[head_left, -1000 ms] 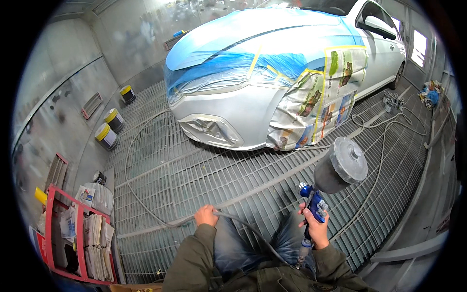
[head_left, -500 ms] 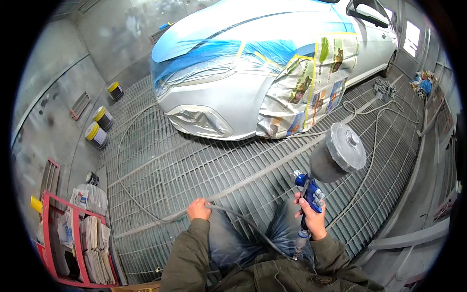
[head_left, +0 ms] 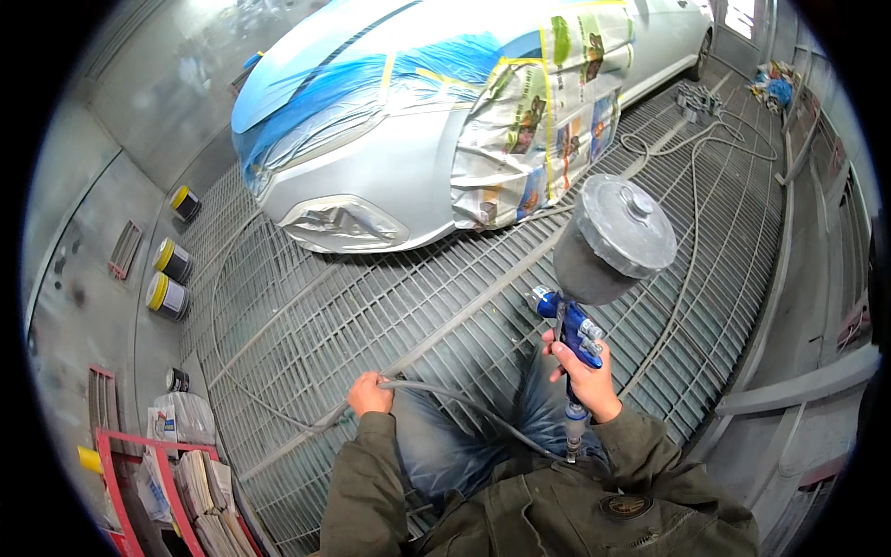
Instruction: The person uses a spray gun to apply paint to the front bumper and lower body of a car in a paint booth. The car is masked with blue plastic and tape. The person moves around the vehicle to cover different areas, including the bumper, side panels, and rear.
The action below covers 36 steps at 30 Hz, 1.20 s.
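Note:
My right hand [head_left: 588, 379] is closed round the handle of a blue spray gun [head_left: 577, 336], its grey lidded paint cup [head_left: 616, 243] on top. The gun's nozzle end points left, toward the car's front. In my left hand [head_left: 370, 394] I grip a grey air hose [head_left: 464, 401], which loops across my lap toward the gun's lower end. Ahead stands a pale silver car; its bare front bumper [head_left: 371, 176] faces me. Blue film [head_left: 436, 74] covers the headlight area, and taped newspaper [head_left: 529, 148] covers the wheel area.
Slatted metal grating [head_left: 464, 306] forms the floor. More hose [head_left: 694, 213] snakes across it at right. Yellow-lidded cans [head_left: 169, 295] line the left wall. A red rack [head_left: 167, 464] with papers stands at near left, and a grey metal rail [head_left: 798, 379] runs at near right.
My view has shifted, so the car now sits further left and higher. My right hand and the spray gun have risen slightly. Both hands keep their hold.

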Each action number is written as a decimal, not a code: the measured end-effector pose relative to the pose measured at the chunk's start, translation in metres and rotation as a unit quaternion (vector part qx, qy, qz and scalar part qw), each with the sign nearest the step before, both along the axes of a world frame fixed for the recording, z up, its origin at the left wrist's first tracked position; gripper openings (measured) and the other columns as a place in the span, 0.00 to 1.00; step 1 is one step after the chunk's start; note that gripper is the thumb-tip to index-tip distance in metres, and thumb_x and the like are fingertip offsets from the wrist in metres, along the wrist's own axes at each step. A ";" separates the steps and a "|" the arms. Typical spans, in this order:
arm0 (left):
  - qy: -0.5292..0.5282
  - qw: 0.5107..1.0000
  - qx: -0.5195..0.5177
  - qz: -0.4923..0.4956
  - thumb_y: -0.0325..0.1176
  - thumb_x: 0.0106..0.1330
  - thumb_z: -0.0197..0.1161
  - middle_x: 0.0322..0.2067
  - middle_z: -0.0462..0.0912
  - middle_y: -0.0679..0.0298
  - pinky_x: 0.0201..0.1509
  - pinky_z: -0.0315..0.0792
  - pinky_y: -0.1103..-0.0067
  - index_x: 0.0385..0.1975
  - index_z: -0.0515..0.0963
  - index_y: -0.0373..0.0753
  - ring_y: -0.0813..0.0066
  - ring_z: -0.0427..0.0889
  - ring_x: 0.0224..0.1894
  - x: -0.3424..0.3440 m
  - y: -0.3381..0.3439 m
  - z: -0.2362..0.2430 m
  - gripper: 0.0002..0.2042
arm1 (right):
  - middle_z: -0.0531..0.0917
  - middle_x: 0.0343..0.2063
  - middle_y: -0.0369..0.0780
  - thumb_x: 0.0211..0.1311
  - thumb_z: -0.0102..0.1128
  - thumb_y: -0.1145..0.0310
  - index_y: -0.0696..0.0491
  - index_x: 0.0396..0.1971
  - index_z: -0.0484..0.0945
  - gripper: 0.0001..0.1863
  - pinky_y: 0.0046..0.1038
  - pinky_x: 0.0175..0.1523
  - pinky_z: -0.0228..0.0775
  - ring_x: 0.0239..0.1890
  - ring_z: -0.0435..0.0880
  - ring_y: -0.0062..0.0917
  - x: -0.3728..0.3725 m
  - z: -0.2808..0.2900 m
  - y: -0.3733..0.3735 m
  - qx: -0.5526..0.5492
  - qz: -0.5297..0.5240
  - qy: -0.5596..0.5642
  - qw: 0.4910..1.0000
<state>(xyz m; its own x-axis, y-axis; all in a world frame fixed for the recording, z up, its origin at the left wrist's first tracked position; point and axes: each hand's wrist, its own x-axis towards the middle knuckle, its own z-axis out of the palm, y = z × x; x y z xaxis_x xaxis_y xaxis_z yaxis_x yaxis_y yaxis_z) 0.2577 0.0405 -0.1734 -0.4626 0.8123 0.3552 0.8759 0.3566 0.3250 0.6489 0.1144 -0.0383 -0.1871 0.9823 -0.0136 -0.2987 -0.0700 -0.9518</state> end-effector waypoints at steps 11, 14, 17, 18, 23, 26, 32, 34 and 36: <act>0.028 0.999 -0.015 0.008 0.33 0.48 0.66 0.24 0.79 0.59 0.32 0.70 0.60 0.17 0.76 0.43 0.51 0.79 0.31 0.003 0.004 0.005 0.06 | 0.83 0.43 0.38 0.66 0.61 0.69 0.60 0.50 0.76 0.15 0.20 0.29 0.77 0.40 0.81 0.19 0.002 0.003 0.001 0.003 0.015 0.003 1.000; 0.038 0.999 -0.017 0.008 0.34 0.49 0.66 0.24 0.79 0.58 0.33 0.70 0.60 0.17 0.76 0.42 0.51 0.79 0.31 0.002 0.004 0.003 0.06 | 0.83 0.43 0.39 0.67 0.60 0.70 0.60 0.52 0.75 0.17 0.20 0.29 0.77 0.40 0.81 0.19 0.001 0.002 0.002 0.004 0.018 0.011 1.000; 0.047 0.999 -0.020 0.008 0.34 0.49 0.66 0.24 0.79 0.58 0.33 0.71 0.60 0.17 0.77 0.42 0.51 0.80 0.31 0.002 0.004 0.001 0.06 | 0.83 0.43 0.40 0.66 0.60 0.70 0.60 0.55 0.73 0.19 0.20 0.29 0.77 0.40 0.81 0.20 0.000 0.001 0.002 0.002 0.020 0.002 1.000; 0.047 0.999 -0.019 0.006 0.35 0.49 0.66 0.24 0.79 0.58 0.33 0.71 0.60 0.17 0.77 0.42 0.51 0.80 0.30 0.001 0.004 0.001 0.06 | 0.83 0.43 0.40 0.66 0.60 0.70 0.60 0.55 0.72 0.20 0.20 0.29 0.77 0.40 0.81 0.20 0.000 0.001 0.002 0.000 0.020 0.004 1.000; 0.040 0.999 -0.020 0.005 0.35 0.49 0.66 0.24 0.80 0.58 0.33 0.71 0.59 0.18 0.77 0.41 0.52 0.80 0.31 0.002 0.007 -0.001 0.07 | 0.83 0.43 0.41 0.66 0.60 0.71 0.60 0.54 0.73 0.19 0.20 0.28 0.77 0.39 0.82 0.21 0.000 0.000 0.001 -0.005 0.012 0.007 1.000; 0.039 0.999 -0.019 0.007 0.35 0.50 0.66 0.25 0.80 0.58 0.33 0.71 0.60 0.18 0.77 0.41 0.52 0.80 0.31 0.001 0.007 -0.002 0.07 | 0.83 0.42 0.41 0.66 0.60 0.71 0.61 0.51 0.75 0.16 0.20 0.28 0.77 0.39 0.82 0.21 0.000 0.003 0.002 -0.002 0.017 0.002 1.000; 0.038 0.999 -0.013 0.003 0.34 0.49 0.65 0.24 0.79 0.59 0.32 0.71 0.60 0.18 0.77 0.42 0.53 0.80 0.31 0.001 0.009 -0.004 0.06 | 0.83 0.42 0.40 0.66 0.60 0.72 0.61 0.48 0.77 0.13 0.20 0.28 0.77 0.39 0.81 0.20 -0.002 0.006 0.001 -0.001 0.004 0.011 1.000; 0.026 1.000 -0.017 0.002 0.34 0.49 0.66 0.23 0.79 0.59 0.32 0.71 0.60 0.18 0.77 0.42 0.53 0.80 0.31 0.001 0.008 -0.003 0.05 | 0.83 0.42 0.40 0.66 0.59 0.73 0.61 0.48 0.77 0.13 0.20 0.28 0.77 0.39 0.81 0.20 -0.002 0.005 0.002 -0.004 0.006 0.009 1.000; 0.033 0.999 -0.016 0.002 0.33 0.49 0.66 0.23 0.79 0.59 0.32 0.71 0.60 0.18 0.77 0.42 0.54 0.80 0.31 0.000 0.006 0.000 0.05 | 0.83 0.42 0.40 0.66 0.59 0.73 0.61 0.48 0.77 0.13 0.20 0.28 0.77 0.39 0.81 0.20 -0.003 0.005 0.002 -0.005 0.008 0.008 1.000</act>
<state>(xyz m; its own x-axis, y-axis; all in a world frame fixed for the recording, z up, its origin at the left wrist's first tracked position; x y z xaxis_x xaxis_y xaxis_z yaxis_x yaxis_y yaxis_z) 0.2579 0.0467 -0.1738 -0.4424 0.8217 0.3593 0.8935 0.3696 0.2550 0.6455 0.1162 -0.0336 -0.2040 0.9788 -0.0199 -0.3125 -0.0844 -0.9462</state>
